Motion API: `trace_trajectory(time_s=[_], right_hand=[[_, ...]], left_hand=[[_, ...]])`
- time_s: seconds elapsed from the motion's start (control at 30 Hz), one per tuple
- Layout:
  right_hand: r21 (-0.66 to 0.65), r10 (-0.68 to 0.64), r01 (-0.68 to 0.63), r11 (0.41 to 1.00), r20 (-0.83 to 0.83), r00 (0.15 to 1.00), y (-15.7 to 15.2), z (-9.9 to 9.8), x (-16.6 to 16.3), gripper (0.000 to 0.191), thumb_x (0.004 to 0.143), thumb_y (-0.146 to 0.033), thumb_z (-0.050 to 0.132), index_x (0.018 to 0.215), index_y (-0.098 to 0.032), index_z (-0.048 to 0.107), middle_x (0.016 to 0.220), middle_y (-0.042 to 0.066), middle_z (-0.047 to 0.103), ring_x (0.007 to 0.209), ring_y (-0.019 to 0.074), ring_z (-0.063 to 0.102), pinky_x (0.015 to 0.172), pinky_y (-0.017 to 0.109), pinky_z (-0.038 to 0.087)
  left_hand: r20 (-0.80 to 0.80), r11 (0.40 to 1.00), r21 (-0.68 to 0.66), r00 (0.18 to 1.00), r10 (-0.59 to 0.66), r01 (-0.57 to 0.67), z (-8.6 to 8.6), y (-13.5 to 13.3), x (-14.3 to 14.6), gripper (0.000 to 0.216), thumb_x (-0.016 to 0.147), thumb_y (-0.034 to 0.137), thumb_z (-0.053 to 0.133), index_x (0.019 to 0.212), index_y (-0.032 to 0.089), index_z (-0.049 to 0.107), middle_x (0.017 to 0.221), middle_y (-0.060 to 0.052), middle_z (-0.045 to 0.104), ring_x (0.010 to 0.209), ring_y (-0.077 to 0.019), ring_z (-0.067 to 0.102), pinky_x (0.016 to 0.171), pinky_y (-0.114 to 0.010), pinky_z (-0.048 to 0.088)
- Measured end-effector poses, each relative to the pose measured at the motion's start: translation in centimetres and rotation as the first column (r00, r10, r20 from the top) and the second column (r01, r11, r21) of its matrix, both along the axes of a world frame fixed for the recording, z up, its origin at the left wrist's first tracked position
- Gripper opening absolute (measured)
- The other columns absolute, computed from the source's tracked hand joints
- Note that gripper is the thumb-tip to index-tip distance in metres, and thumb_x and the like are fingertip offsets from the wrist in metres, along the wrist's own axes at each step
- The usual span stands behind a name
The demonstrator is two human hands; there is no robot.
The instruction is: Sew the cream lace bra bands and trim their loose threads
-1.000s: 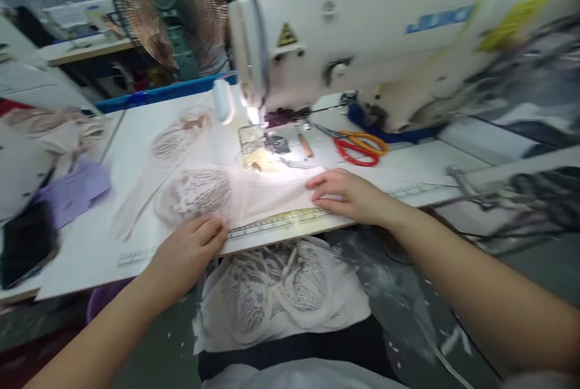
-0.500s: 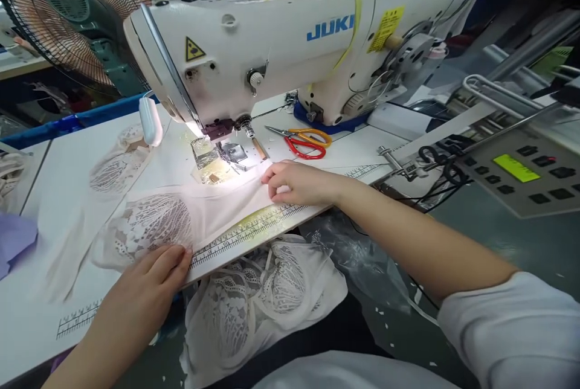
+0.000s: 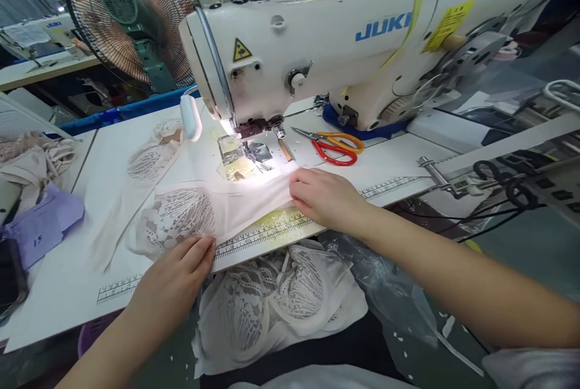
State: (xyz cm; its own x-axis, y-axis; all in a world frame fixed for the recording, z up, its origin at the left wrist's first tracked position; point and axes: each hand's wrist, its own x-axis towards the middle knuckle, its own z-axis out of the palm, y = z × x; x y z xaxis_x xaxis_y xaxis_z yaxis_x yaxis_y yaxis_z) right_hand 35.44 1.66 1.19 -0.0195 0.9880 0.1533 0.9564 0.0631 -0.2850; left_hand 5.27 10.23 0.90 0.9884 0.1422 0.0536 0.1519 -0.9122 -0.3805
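We have a pale lace bra (image 3: 218, 214) on the desk (image 3: 58, 313), before the sewing machine (image 3: 317, 38).
Our left hand (image 3: 181, 268) touches the near edge of its nearer lace cup (image 3: 179, 214), but we cannot tell if it grips. Our right hand (image 3: 324, 197), apart from the left, is closed on the end of the band (image 3: 258, 202). Beyond this hand lie red-and-orange-handled scissors (image 3: 341, 148).

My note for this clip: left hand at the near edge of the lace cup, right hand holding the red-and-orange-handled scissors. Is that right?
Not quite: the right hand is holding the pale fabric, while the scissors lie on the white tabletop. The head view shows this. The left hand is indeed at the near edge of the lace cup.
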Motion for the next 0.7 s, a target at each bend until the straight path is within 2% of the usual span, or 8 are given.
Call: trace_trajectory(time_s=[0.13, 0.23, 0.3, 0.37, 0.43, 0.5, 0.57, 0.7], right_hand=[[0.022, -0.014, 0.016, 1.000, -0.074, 0.997, -0.2, -0.5, -1.1, 0.012, 0.077, -0.006, 0.051, 0.073, -0.018, 0.052, 0.084, 0.007, 0.063, 0.064, 0.0176, 0.057, 0.052, 0.026, 0.038], [0.045, 0.009, -0.002, 0.999, -0.154, 0.988, -0.3, -1.4, -1.7, 0.010, 0.081, -0.010, 0.051, 0.083, -0.019, 0.050, 0.083, 0.004, 0.064, 0.068, 0.0152, 0.060, 0.055, 0.024, 0.043], [0.065, 0.038, -0.026, 0.998, -0.184, 0.982, -0.2, -1.9, -1.9, 0.020, 0.079, -0.009, 0.053, 0.098, -0.018, 0.050, 0.091, 0.006, 0.064, 0.077, 0.0161, 0.061, 0.062, 0.025, 0.047], [0.104, 0.091, -0.080, 0.991, -0.106, 0.990, 0.1, -2.3, -2.1, 0.034, 0.077, -0.006, 0.055, 0.109, -0.016, 0.050, 0.097, 0.007, 0.063, 0.086, 0.0178, 0.060, 0.070, 0.027, 0.048], [0.133, 0.135, -0.139, 0.981, 0.045, 0.990, 0.3, -2.4, -2.3, 0.028, 0.077, -0.004, 0.054, 0.102, -0.016, 0.057, 0.092, 0.007, 0.062, 0.086, 0.0191, 0.057, 0.071, 0.026, 0.045], [0.143, 0.136, -0.162, 0.976, 0.175, 0.975, 0.5, -2.2, -2.6, 0.017, 0.077, -0.002, 0.052, 0.082, -0.016, 0.061, 0.082, 0.006, 0.061, 0.079, 0.0198, 0.053, 0.067, 0.027, 0.042], [0.145, 0.104, -0.138, 0.980, 0.224, 0.969, 0.5, -2.1, -3.0, 0.021, 0.077, 0.000, 0.049, 0.069, -0.016, 0.059, 0.076, 0.007, 0.060, 0.073, 0.0201, 0.051, 0.062, 0.028, 0.037], [0.137, 0.027, -0.070, 0.988, 0.294, 0.955, -0.3, -2.0, -3.6, 0.024, 0.074, 0.003, 0.046, 0.072, -0.017, 0.060, 0.078, 0.007, 0.061, 0.061, 0.0172, 0.048, 0.048, 0.027, 0.023]], left_hand=[[0.006, 0.998, 0.035, 0.998, 0.057, -0.057, 0.4, -0.7, 0.3, 0.047, 0.079, -0.006, 0.034, 0.112, 0.011, 0.064, 0.113, -0.011, 0.066, 0.095, -0.0261, 0.062, 0.082, -0.040, 0.051], [0.024, 0.997, 0.036, 0.998, 0.063, -0.064, 0.4, -1.0, 0.3, 0.045, 0.079, -0.006, 0.037, 0.112, 0.009, 0.063, 0.113, -0.012, 0.066, 0.095, -0.0254, 0.061, 0.083, -0.037, 0.051], [0.029, 0.998, 0.037, 0.998, 0.057, -0.058, 0.4, -1.1, 0.2, 0.043, 0.079, -0.006, 0.038, 0.111, 0.008, 0.064, 0.113, -0.013, 0.066, 0.097, -0.0260, 0.061, 0.084, -0.037, 0.051], [0.031, 0.998, 0.042, 0.998, 0.050, -0.052, 0.3, -1.2, 0.3, 0.041, 0.080, -0.005, 0.038, 0.110, 0.007, 0.064, 0.112, -0.013, 0.066, 0.096, -0.0261, 0.061, 0.084, -0.038, 0.052], [0.029, 0.997, 0.047, 0.998, 0.053, -0.054, 0.3, -1.2, 0.3, 0.041, 0.081, -0.004, 0.037, 0.109, 0.007, 0.064, 0.112, -0.013, 0.066, 0.095, -0.0259, 0.062, 0.082, -0.038, 0.053], [0.026, 0.997, 0.051, 0.998, 0.053, -0.055, 0.3, -1.2, 0.4, 0.040, 0.082, -0.004, 0.036, 0.109, 0.007, 0.065, 0.111, -0.014, 0.066, 0.095, -0.0261, 0.062, 0.080, -0.038, 0.054], [0.023, 0.997, 0.053, 0.998, 0.051, -0.052, 0.3, -1.2, 0.4, 0.040, 0.081, -0.004, 0.037, 0.108, 0.006, 0.065, 0.111, -0.015, 0.067, 0.094, -0.0265, 0.062, 0.078, -0.038, 0.054], [0.020, 0.998, 0.032, 0.998, 0.061, -0.061, 0.1, -1.3, 0.3, 0.038, 0.081, -0.003, 0.039, 0.108, 0.005, 0.064, 0.110, -0.015, 0.067, 0.091, -0.0263, 0.063, 0.073, -0.038, 0.056]])
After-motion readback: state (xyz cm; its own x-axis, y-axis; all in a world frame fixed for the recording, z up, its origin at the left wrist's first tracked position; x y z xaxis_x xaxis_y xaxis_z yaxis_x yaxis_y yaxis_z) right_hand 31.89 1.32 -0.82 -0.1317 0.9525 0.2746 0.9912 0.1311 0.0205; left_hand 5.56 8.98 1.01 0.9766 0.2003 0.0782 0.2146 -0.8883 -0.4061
